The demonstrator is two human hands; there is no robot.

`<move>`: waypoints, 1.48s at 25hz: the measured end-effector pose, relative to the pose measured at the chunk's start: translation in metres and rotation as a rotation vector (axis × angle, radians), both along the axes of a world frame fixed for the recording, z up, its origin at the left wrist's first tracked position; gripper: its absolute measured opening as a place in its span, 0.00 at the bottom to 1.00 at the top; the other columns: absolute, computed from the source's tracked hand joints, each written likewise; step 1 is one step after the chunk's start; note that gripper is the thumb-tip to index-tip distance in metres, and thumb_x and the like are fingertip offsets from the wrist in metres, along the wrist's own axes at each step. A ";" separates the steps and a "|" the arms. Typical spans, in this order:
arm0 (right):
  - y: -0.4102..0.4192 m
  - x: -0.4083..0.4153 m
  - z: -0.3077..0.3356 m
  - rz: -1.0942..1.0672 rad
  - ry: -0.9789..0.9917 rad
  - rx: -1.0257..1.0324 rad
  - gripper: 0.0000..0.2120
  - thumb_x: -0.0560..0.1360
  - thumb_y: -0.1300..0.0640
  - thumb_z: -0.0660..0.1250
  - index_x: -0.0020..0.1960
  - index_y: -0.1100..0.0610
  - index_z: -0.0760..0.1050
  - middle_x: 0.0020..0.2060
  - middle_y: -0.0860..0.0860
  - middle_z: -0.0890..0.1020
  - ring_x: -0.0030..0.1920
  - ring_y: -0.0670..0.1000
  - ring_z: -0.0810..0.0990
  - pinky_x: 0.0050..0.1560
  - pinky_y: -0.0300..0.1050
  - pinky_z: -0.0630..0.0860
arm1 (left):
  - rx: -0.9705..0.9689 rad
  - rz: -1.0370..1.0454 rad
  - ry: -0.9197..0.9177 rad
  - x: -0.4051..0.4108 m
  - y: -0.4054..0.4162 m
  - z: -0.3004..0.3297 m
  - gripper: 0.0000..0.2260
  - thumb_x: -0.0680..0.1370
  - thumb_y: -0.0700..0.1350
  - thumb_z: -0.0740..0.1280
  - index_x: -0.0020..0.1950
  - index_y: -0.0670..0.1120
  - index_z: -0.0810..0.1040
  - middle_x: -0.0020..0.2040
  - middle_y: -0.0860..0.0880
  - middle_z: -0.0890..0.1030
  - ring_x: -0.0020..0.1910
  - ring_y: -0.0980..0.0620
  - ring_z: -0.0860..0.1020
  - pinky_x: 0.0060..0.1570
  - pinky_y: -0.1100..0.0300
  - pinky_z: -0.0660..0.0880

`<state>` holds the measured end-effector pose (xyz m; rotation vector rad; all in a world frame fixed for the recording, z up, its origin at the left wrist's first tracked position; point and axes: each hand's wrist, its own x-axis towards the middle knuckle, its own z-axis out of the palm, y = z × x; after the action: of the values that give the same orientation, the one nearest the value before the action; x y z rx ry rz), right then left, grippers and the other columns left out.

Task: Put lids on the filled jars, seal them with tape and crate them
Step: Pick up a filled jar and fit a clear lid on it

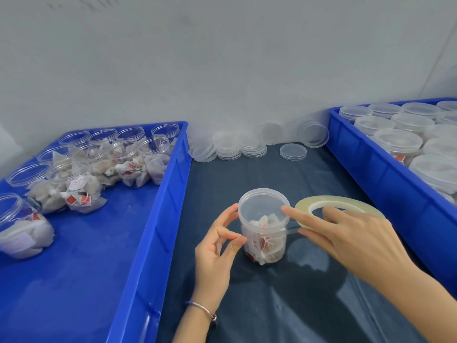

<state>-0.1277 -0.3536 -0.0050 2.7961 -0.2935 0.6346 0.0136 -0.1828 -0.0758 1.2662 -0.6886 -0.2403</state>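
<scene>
A clear lidded jar filled with tea bags stands on the dark table cover between two blue crates. My right hand grips a thin roll of clear tape just right of the jar, index finger touching the lid's rim. A strip of tape runs from the roll to the jar below the lid. My left hand touches the jar's left side with fingertips, thumb and fingers loosely curled. Open filled jars sit in the left crate. Lidded jars fill the right crate.
Stacks of loose clear lids lie along the wall at the back of the table, some leaning against it. One open jar lies at the left crate's near left. The wall stands close behind everything.
</scene>
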 end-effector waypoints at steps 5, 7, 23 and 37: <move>-0.003 -0.003 0.002 0.015 0.029 0.036 0.20 0.78 0.44 0.51 0.64 0.41 0.75 0.24 0.48 0.64 0.23 0.49 0.56 0.24 0.35 0.47 | -0.020 -0.047 0.007 0.002 -0.001 -0.001 0.09 0.74 0.37 0.71 0.36 0.40 0.73 0.65 0.54 0.77 0.66 0.53 0.74 0.64 0.56 0.72; -0.004 -0.003 0.003 0.018 0.036 0.037 0.21 0.78 0.44 0.50 0.64 0.40 0.75 0.23 0.48 0.66 0.22 0.49 0.56 0.23 0.35 0.49 | -0.012 -0.095 -0.017 0.004 0.003 0.000 0.10 0.73 0.42 0.71 0.36 0.41 0.72 0.66 0.55 0.76 0.68 0.53 0.72 0.64 0.53 0.73; -0.004 0.003 0.000 0.019 0.021 0.096 0.20 0.78 0.43 0.50 0.65 0.38 0.74 0.25 0.45 0.71 0.21 0.50 0.69 0.26 0.33 0.44 | 0.003 -0.013 0.009 0.012 -0.003 -0.002 0.07 0.71 0.41 0.68 0.36 0.40 0.73 0.61 0.55 0.80 0.63 0.56 0.76 0.57 0.65 0.74; -0.001 -0.002 0.012 0.024 -0.033 0.162 0.24 0.81 0.42 0.44 0.58 0.38 0.79 0.25 0.40 0.71 0.26 0.42 0.57 0.28 0.32 0.39 | 0.100 -0.211 -0.093 0.047 -0.025 0.007 0.13 0.71 0.40 0.69 0.56 0.46 0.80 0.62 0.56 0.79 0.60 0.58 0.77 0.53 0.68 0.74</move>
<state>-0.1298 -0.3544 0.0073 2.9495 -0.3317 0.6916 0.0604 -0.2082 -0.0687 1.3066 -0.9011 -0.3952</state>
